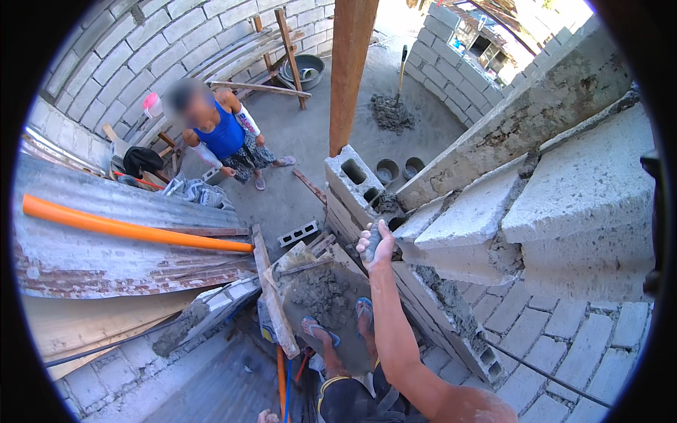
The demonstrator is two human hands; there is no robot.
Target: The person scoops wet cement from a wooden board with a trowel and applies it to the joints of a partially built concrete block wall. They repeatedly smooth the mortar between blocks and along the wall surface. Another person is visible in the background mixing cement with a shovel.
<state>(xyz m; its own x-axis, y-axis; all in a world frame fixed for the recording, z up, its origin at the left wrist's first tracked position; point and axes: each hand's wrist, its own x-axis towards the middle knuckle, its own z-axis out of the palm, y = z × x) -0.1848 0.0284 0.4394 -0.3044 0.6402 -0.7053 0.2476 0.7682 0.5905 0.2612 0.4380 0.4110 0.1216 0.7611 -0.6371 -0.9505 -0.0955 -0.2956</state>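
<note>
My right hand (375,244) is closed on a grey lump, probably mortar, beside the hollow concrete block (347,189) at the end of the block wall (471,227). Wet mortar (386,204) sits in that block's end. My left hand (268,416) shows only at the bottom edge, fingers curled, and what it holds, if anything, is hidden. A mortar pile (317,296) lies on a board between my sandalled feet, beside a plank (271,296).
A person (227,137) in a blue top stands on the floor below. An upright timber (352,63), corrugated sheets (92,257) with an orange pipe (134,224), two buckets (413,168), a loose block (297,233) and a shovel in mortar (393,113) are around me.
</note>
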